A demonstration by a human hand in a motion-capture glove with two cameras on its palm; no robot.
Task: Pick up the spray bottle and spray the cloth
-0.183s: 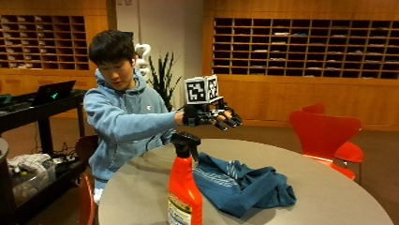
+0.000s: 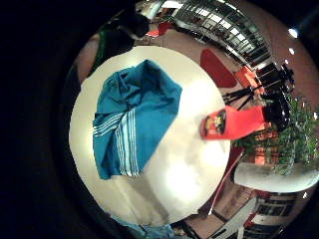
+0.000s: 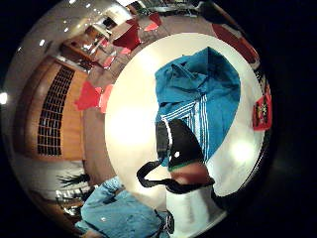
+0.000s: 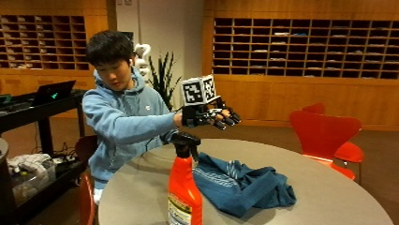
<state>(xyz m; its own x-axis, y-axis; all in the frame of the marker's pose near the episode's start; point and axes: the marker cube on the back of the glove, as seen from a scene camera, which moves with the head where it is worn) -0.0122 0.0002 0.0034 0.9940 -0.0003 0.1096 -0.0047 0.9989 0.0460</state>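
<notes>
An orange spray bottle (image 4: 184, 192) with a black trigger head stands upright near the round table's front edge; it also shows as an orange shape (image 2: 234, 122) beside the table's rim. A crumpled blue cloth (image 4: 240, 185) with white stripes lies on the table just right of the bottle, and both palm views look down on the cloth (image 2: 132, 117) (image 3: 200, 96). My gloved right hand (image 4: 209, 116) hovers in the air above the far side of the table, over the cloth. Its fingers hang loosely curled and hold nothing. It touches neither bottle nor cloth.
The round grey table (image 4: 324, 187) carries only the bottle and cloth. A red chair (image 4: 324, 136) stands at the right, another red chair at the person's left. A black cart (image 4: 37, 140) with gear stands left. A plant (image 4: 163, 77) and shelving line the back wall.
The hand stays raised above the table at about the same spot; bottle and cloth have not moved.
</notes>
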